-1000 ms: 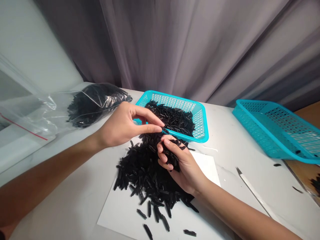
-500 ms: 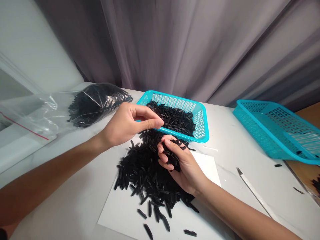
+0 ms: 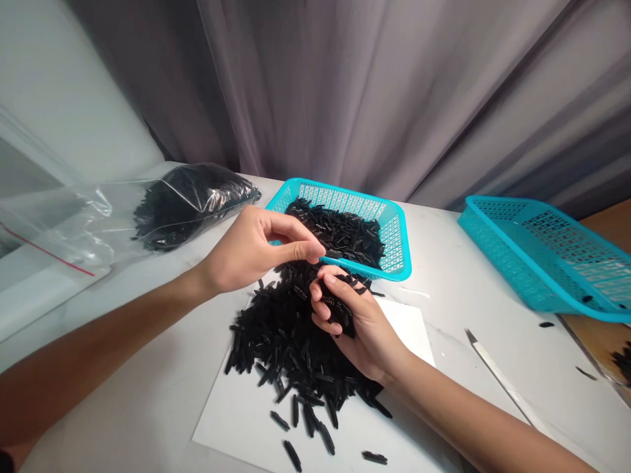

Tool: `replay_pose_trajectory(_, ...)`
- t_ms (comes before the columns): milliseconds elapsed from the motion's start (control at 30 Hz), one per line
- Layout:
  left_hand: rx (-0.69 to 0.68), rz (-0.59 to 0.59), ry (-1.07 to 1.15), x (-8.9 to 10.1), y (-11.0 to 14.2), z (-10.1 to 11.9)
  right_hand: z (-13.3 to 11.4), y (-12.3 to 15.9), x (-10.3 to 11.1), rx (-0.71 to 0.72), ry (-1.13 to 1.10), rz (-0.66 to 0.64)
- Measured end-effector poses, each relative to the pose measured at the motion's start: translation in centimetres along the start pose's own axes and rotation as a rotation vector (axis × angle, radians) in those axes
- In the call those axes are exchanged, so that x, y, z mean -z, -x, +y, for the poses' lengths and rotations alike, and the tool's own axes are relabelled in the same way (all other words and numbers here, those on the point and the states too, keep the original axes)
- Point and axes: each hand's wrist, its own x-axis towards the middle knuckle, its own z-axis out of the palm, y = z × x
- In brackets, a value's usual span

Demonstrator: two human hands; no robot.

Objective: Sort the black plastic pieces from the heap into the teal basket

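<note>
My right hand [image 3: 365,322] is curled around a handful of small black ridged pieces [image 3: 340,309], palm side up, over a heap of the same pieces [image 3: 280,341] on a white sheet [image 3: 224,420]. Just above and to its left, my left hand [image 3: 266,246] has thumb and forefinger pinched together; whatever is between the tips is too small to make out. Behind both hands stands a turquoise plastic basket [image 3: 403,246] partly filled with black pieces. My left fingertips are in front of its near rim.
A clear zip bag [image 3: 113,217] with more black pieces lies at the left. On the right are a second turquoise basket [image 3: 503,263], a white-handled craft knife [image 3: 503,381] and a few stray pieces [image 3: 546,324]. A grey curtain [image 3: 345,85] hangs behind the table.
The left hand has shifted very slightly, its pinched fingertips a little lower and further right. The right hand keeps its hold on the handful, nearly still.
</note>
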Motion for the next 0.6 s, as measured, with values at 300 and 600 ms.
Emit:
replay_pose_trajectory(300,-0.023,-0.028,-0.011,-0.04,0.11,0.04,0.00,0.04,0.10,-0.008,-0.015,-0.002)
replay_pose_trajectory(600,-0.052,-0.012,-0.036,-0.11,0.23,0.13,0.07,-0.03,0.13,-0.005,-0.004,-0.003)
